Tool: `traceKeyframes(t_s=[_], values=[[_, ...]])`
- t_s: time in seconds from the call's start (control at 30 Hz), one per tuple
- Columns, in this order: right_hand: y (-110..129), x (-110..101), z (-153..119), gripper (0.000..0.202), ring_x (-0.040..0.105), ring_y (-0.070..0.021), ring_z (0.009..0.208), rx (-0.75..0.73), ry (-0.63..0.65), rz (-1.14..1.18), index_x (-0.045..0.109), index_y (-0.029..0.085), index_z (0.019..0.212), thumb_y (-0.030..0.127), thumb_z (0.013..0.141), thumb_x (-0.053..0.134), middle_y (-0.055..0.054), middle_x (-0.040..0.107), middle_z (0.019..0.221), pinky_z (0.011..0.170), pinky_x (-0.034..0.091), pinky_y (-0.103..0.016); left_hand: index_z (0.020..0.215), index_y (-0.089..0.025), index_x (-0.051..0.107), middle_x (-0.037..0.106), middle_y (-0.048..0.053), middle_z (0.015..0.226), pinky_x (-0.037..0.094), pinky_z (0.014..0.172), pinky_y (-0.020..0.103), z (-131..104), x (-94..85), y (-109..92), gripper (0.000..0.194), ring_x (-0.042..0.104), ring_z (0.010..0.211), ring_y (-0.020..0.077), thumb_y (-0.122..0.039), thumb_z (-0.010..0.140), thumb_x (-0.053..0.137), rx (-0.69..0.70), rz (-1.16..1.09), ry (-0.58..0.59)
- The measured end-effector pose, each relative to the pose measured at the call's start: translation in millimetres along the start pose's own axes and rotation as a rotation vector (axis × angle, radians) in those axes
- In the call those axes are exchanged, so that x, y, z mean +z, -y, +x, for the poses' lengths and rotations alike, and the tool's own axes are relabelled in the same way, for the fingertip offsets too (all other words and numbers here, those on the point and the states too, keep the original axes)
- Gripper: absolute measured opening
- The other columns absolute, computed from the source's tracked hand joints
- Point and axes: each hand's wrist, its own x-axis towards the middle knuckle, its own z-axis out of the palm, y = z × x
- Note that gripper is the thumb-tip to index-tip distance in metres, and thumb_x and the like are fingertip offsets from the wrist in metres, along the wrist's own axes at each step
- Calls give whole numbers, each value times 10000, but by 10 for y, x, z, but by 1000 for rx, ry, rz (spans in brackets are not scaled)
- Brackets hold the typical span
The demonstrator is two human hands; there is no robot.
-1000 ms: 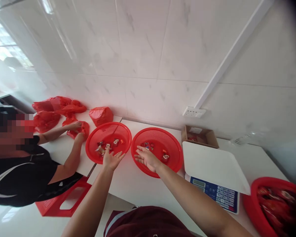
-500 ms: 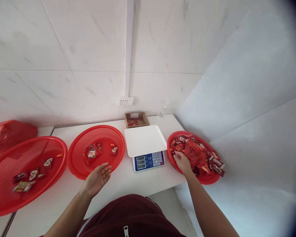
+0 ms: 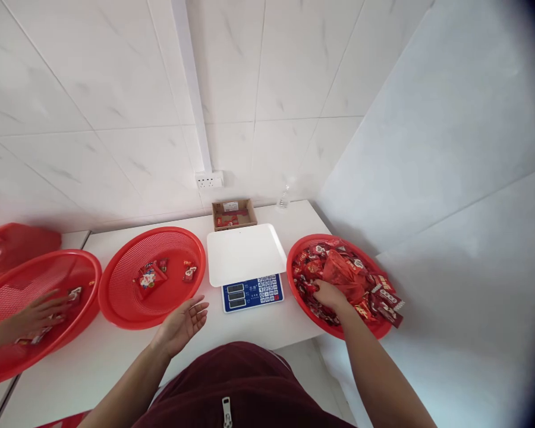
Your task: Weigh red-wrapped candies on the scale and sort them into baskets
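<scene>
My right hand reaches into the right-hand red basket, its fingers closed at a red-wrapped candy. Around it lie many wrapped candies and a crumpled red bag. Palm up and fingers apart, my left hand hovers by the near rim of the middle red basket, holding nothing. In that basket lie a red packet with a colourful print and a few small candies. Between my hands stands a digital scale with a bare white pan.
Another person's hand is over candies in the left red basket. A red bag sits behind it. At the wall are a small cardboard box with red packets, a clear plastic object and a socket.
My view has shifted a little to the right. My right hand has moved slightly within the candy. Another person's hand has come into the left basket. My left hand stays open.
</scene>
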Motion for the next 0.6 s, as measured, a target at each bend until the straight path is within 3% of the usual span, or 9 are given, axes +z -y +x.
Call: traceKeyframes(t_s=[0.1,0.2,0.3,0.4,0.5,0.6], values=[[-85,-156,29,161,636,-230,742,-154,177,54,694,198,790,257,644,655,-71,706,825,702,452,-308,933,-131,593,654,52,760,530,587,225,25,92,49,124,627,579,105,-116,844,508,0,-6,-15],[-4,-115,105,323,613,-228,926,-282,176,148,679,224,985,326,680,647,-73,671,1037,811,442,-296,921,-131,596,655,49,742,528,574,219,40,205,102,114,625,564,103,-121,842,514,-13,-2,1],[170,115,190,547,575,-243,1034,-165,66,135,527,222,1258,260,717,599,-130,525,1269,867,424,-321,903,-134,603,660,49,735,528,571,217,36,277,137,98,624,552,102,-127,830,539,-23,7,33],[285,376,248,668,548,-307,1069,-50,-1,94,391,215,1369,206,726,569,-206,395,1345,879,406,-418,902,-135,607,663,49,735,529,567,215,21,278,146,95,625,548,102,-135,822,555,-18,9,36],[282,511,288,577,480,-360,1143,19,-99,71,439,231,1330,205,760,525,-211,423,1295,899,369,-495,904,-137,606,660,45,728,529,560,211,10,223,149,96,622,542,99,-141,815,568,-17,5,8],[205,484,323,438,528,-316,1082,-1,-125,101,552,207,1191,189,755,514,-176,513,1197,900,387,-439,902,-139,603,656,43,728,527,552,208,5,145,153,95,617,537,96,-140,811,573,-29,5,-6]])
